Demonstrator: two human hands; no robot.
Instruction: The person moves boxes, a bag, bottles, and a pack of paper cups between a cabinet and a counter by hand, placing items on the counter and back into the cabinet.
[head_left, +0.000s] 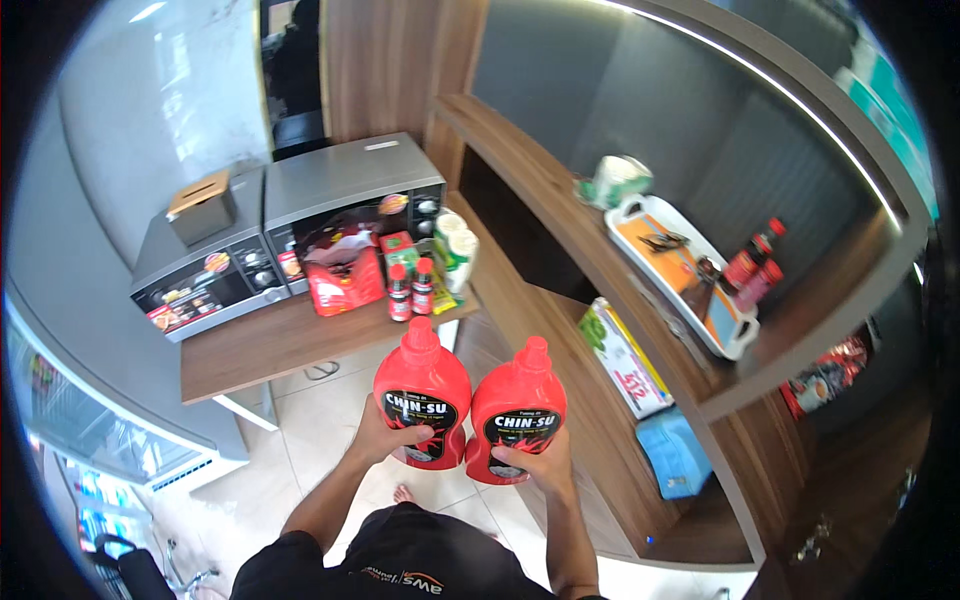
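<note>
Two large red Chin-Su chili sauce bottles are held up side by side before me, caps upward and dark labels facing me. My left hand grips the left bottle around its lower left side, thumb across the label. Around the lower part of the right bottle my right hand is closed, its thumb also over the label. The bottles stand close together, nearly touching at their lower sides. Beyond them, two small red-capped sauce bottles stand at the front of a wooden counter.
Two microwaves sit on the counter, with a tissue box on the left one. A red bag and paper rolls stand near the small bottles. At right, wooden shelving holds a white tray, a box and a blue pouch.
</note>
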